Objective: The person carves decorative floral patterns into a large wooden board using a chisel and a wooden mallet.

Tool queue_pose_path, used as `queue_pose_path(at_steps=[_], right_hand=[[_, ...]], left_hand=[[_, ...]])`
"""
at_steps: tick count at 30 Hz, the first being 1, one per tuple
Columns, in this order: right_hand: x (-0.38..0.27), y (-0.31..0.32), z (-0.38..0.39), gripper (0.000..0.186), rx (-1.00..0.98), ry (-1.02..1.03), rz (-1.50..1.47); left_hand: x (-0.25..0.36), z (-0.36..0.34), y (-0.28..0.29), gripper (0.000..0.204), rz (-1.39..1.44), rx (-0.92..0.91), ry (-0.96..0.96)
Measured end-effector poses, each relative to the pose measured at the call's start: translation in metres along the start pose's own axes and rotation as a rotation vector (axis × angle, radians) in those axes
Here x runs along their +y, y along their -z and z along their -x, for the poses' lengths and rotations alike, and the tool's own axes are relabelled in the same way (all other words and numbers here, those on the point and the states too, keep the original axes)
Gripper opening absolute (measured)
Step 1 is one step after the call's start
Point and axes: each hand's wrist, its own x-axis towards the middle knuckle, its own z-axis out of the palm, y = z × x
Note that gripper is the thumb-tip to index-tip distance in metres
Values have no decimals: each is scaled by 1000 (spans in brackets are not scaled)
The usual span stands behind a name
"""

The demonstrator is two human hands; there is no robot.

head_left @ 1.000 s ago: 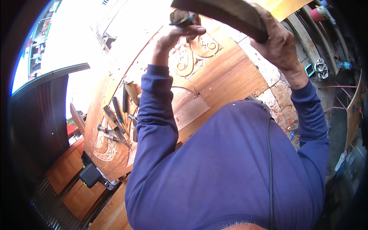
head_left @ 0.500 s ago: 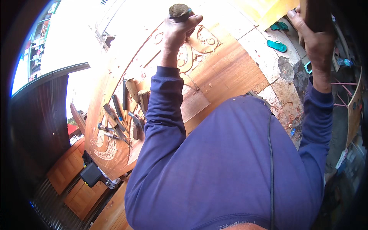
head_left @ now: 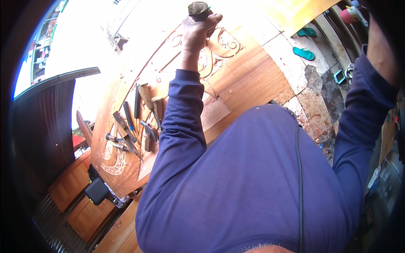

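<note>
My left hand (head_left: 197, 33) is stretched out over a large carved wooden panel (head_left: 253, 78) and grips a chisel by its rounded wooden handle (head_left: 198, 8). The chisel stands upright above the scroll carving (head_left: 223, 42); its blade is hidden behind the hand. My right arm in a blue sleeve (head_left: 367, 97) is raised at the right edge. The bare forearm (head_left: 379, 50) runs up into the dark rim, so the right hand itself is out of the picture.
Several chisels and carving tools (head_left: 135, 122) lie in a row on the panel's left part. A black box (head_left: 98, 190) sits below the panel. Turquoise sandals (head_left: 304, 52) lie on the stone floor at the right. My blue-shirted body fills the lower middle.
My right hand, holding a wooden mallet over the chisel a second ago, swung up and to the right and has left the picture. The left hand stays on the chisel.
</note>
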Motion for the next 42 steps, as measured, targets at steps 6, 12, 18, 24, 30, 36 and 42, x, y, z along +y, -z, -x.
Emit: queue_pose_path(at_steps=[6, 12, 18, 24, 30, 36, 42], right_hand=[[32, -80, 30, 67, -336, 267, 262], [31, -79, 40, 87, -26, 182, 58], [28, -71, 38, 74, -330, 236, 212], [22, -80, 37, 83, -159, 59, 129], [21, -43, 33, 86, -86, -62, 71], [0, -25, 7, 45, 12, -170, -13], [3, -4, 2, 56, 2, -107, -45]], left_hand=[[-19, 2, 40, 18, 39, -178, -58], [-12, 8, 32, 22, 30, -159, 62], [-13, 4, 41, 25, 35, -275, 93], [-35, -55, 36, 26, 86, -155, 222], [-9, -13, 16, 28, 69, -114, 25], [-3, 7, 28, 25, 132, 1, 36], [-10, -7, 27, 32, 178, 48, -28]])
